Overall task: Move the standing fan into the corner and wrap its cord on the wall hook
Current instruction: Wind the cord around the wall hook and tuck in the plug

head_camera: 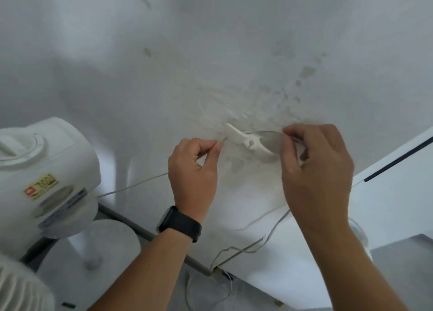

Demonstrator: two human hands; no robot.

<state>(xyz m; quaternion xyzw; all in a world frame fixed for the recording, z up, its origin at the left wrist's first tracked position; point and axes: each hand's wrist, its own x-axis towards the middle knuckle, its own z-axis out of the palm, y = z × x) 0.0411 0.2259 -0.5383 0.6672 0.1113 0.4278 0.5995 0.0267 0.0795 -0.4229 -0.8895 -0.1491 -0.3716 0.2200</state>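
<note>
A white standing fan (pixel 44 179) stands at the left, close to the wall, its round base (pixel 93 247) on the floor below. A white wall hook (pixel 248 142) is fixed to the stained white wall in the middle. The thin white cord (pixel 131 185) runs from the fan to my left hand (pixel 194 170), which pinches it just left of the hook. My right hand (pixel 314 170) pinches the cord on the hook's right side, where a loop passes over the hook. More cord (pixel 269 235) hangs down the wall below.
A grey skirting strip (pixel 145 233) runs along the wall's foot. A white cabinet or door with a dark slot (pixel 398 160) stands at the right. Loose cord lies on the grey floor (pixel 206 294). A black watch sits on my left wrist.
</note>
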